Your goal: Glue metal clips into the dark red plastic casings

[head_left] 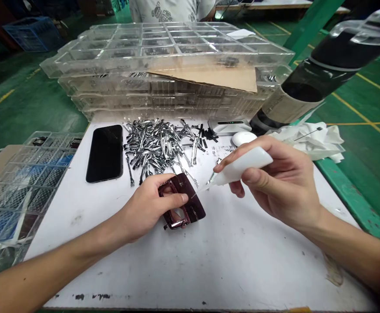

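My left hand (153, 198) grasps a dark maroon piece (194, 203) just above the middle of the white table (111, 269), thumb pressed on top and fingers tucked beneath. The piece is glossy, with a rectangular, window-like frame near my thumb and a flat, round-cornered panel beyond it. I grip it by the framed side, probably to leave the panel uncovered and steady.

My right hand (281, 187) grasps a smooth, milky-white bottle (247, 164) between thumb and fingers. It is tilted so that its thin, translucent nozzle points down and left at the panel; I cannot tell whether the tip touches. The slant seems to give me a clear view of the tip.

Behind my hands lies a loose heap of slender, shiny metal pieces (157, 145), likely kept there for easy reach, with small matte black strips (204, 137) at its right edge. A flat black phone (105, 154) lies to the left, seemingly out of the way. A rounded white case (242, 138) and crumpled, soft white tissue (320, 137) sit to the right. At the back, clear, hard plastic trays (163, 102) are stacked, perhaps to save room, with stiff brown cardboard (222, 79) leaning out.
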A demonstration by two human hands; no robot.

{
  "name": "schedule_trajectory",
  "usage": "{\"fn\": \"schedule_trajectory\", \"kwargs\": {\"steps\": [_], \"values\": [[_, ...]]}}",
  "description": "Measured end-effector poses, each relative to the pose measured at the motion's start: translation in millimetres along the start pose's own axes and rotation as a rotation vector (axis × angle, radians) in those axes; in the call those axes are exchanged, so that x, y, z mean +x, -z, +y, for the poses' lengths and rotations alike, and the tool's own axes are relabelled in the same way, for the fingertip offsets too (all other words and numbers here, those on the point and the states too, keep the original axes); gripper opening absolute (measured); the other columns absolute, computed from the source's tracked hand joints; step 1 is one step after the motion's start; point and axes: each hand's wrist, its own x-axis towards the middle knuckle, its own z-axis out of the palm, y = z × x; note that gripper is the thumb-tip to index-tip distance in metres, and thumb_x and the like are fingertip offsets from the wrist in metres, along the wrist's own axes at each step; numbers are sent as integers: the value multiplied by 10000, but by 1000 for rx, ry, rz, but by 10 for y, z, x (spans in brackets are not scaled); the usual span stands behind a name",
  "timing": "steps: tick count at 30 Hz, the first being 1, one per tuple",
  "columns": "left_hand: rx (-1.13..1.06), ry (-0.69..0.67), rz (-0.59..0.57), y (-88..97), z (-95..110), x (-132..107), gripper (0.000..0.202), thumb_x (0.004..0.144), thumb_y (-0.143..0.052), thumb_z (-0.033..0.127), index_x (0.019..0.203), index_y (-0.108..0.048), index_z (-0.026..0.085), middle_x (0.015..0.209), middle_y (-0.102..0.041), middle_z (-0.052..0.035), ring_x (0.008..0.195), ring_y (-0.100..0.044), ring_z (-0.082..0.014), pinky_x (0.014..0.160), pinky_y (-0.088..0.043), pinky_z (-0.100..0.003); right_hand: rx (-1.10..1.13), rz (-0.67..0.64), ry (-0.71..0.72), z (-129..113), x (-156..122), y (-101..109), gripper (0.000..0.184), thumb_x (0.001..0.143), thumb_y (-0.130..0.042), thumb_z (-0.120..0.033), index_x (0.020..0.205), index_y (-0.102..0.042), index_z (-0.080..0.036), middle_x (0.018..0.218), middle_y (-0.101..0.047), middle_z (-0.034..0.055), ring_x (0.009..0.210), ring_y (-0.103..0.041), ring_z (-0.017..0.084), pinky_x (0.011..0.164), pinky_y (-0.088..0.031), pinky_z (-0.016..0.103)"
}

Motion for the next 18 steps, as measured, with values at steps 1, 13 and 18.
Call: {"fn": "schedule_trajectory", "kwargs": {"steps": [1, 13, 18], "values": [[-1, -2, -2, -1, 2, 1, 124, 860, -709, 242, 921, -659, 147, 743, -717, -24, 586, -678, -162, 529, -557, -260, -3, -9, -7, 6, -3, 6, 134, 871, -784, -310, 980, -737, -249, 897, -740, 68, 718, -681, 203, 467, -535, 287], [-4, -4, -11, -7, 17, -21, 203, 859, -754, 291, 962, -674, 135, 760, -729, -26, 590, -682, -152, 530, -555, -243, -30, -28, -15, 23, -11, 0, 144, 883, -771, -318, 995, -737, -234, 896, -739, 72, 687, -668, 186, 481, -532, 285], [-17, -4, -14, -11, 29, -3, 195, 853, -760, 283, 950, -677, 135, 764, -731, -27, 587, -686, -152, 526, -560, -241, -17, -10, -10, 17, -15, -8, 146, 885, -770, -314, 991, -731, -222, 896, -740, 77, 716, -682, 194, 483, -526, 277]]}}
